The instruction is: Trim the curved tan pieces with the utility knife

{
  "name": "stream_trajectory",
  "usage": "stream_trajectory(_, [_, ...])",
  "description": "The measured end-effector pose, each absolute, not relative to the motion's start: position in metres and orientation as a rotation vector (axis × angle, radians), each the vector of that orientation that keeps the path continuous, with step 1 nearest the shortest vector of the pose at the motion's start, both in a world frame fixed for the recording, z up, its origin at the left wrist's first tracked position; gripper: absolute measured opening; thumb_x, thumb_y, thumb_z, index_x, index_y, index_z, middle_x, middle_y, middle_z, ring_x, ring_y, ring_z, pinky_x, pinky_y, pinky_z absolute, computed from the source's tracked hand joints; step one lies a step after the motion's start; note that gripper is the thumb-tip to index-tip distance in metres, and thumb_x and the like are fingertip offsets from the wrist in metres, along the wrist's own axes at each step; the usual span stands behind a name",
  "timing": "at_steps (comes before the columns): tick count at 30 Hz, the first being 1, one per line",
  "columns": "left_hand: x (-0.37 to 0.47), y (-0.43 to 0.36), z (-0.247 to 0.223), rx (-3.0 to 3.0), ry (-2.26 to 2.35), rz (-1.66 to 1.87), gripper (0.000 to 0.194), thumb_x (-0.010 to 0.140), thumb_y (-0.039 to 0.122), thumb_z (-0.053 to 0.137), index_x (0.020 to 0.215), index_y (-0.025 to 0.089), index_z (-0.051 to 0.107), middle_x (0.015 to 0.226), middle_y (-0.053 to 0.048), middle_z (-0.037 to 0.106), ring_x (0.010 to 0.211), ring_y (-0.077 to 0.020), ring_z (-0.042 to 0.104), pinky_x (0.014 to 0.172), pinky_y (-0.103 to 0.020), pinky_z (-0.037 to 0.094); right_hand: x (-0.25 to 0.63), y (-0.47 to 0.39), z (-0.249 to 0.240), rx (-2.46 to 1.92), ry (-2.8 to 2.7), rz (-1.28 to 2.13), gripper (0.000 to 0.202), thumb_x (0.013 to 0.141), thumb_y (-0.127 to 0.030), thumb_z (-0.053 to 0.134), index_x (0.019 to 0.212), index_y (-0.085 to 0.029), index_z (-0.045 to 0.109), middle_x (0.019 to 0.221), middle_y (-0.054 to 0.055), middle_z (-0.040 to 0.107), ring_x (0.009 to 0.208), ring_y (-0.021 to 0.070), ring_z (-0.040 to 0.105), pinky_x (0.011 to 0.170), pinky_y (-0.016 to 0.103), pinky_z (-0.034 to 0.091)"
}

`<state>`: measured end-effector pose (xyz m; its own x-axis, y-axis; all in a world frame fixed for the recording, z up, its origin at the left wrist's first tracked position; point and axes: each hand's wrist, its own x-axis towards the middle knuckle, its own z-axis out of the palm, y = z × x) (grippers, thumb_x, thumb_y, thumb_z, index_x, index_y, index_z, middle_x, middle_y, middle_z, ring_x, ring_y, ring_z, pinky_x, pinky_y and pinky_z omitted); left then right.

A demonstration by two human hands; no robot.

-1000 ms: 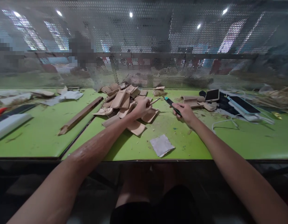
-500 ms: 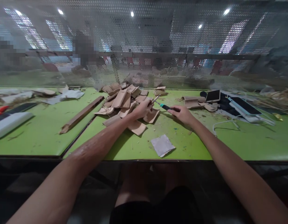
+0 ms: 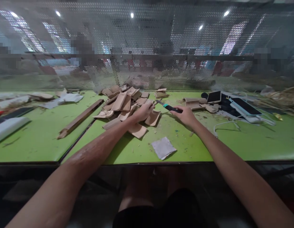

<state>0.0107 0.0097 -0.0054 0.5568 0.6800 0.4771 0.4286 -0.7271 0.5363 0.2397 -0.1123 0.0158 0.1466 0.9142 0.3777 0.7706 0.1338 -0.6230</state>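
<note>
My right hand (image 3: 184,115) is closed round the black and teal handle of a thin tool (image 3: 169,108), whose narrow tip points left toward my other hand. My left hand (image 3: 146,110) is closed at the right side of a pile of curved tan pieces (image 3: 120,101). Its fingers pinch something small that I cannot make out. Just below and right of that hand lies a curved tan piece (image 3: 152,118), and another flat one (image 3: 137,130) is under the wrist. A folded grey square (image 3: 163,148) rests near the table's front edge.
On the green table (image 3: 194,145), a long brown strip (image 3: 81,118) lies left of the pile. A white block (image 3: 10,128) is at far left. Phones (image 3: 245,106) with a white cable (image 3: 224,123) lie at right. A perforated screen (image 3: 147,72) stands behind.
The tool in my right hand has turned flatter, its tip nearer my left hand. The thin piece that stuck out from my left fingers no longer shows clearly. The view has shifted slightly.
</note>
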Motion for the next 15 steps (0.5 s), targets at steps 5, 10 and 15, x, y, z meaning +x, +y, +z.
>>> stream_trajectory(5, [0.0102, 0.0111, -0.0071, 2.428, 0.907, 1.009, 0.016, 0.096, 0.027, 0.049, 0.083, 0.019, 0.054, 0.078, -0.003, 0.061, 0.074, -0.0161, 0.055, 0.066, -0.028, 0.038, 0.2363, -0.1156, 0.0185, -1.657, -1.669, 0.32, 0.044, 0.081, -0.051, 0.068, 0.105, -0.015, 0.078, 0.091, 0.012, 0.074, 0.074, 0.0224, 0.062, 0.063, 0.032, 0.043])
stream_trajectory(10, [0.011, 0.0124, -0.0081, 2.395, 0.949, 1.027, 0.009, 0.095, 0.025, 0.05, 0.09, 0.019, 0.054, 0.075, -0.002, 0.061, 0.074, -0.0167, 0.056, 0.065, -0.027, 0.04, 0.2321, -0.1162, 0.0175, -1.64, -1.718, 0.371, 0.046, 0.08, -0.052, 0.068, 0.105, -0.015, 0.078, 0.091, 0.011, 0.074, 0.076, 0.0238, 0.062, 0.066, 0.034, 0.045])
stream_trajectory(15, [0.0108, 0.0108, -0.0083, 2.388, 0.938, 1.04, 0.007, 0.095, 0.024, 0.05, 0.092, 0.019, 0.054, 0.077, -0.003, 0.062, 0.074, -0.0161, 0.056, 0.066, -0.027, 0.04, 0.2309, -0.1154, 0.0176, -1.681, -1.709, 0.315, 0.045, 0.08, -0.05, 0.067, 0.105, -0.015, 0.078, 0.087, 0.01, 0.074, 0.072, 0.022, 0.061, 0.065, 0.033, 0.043])
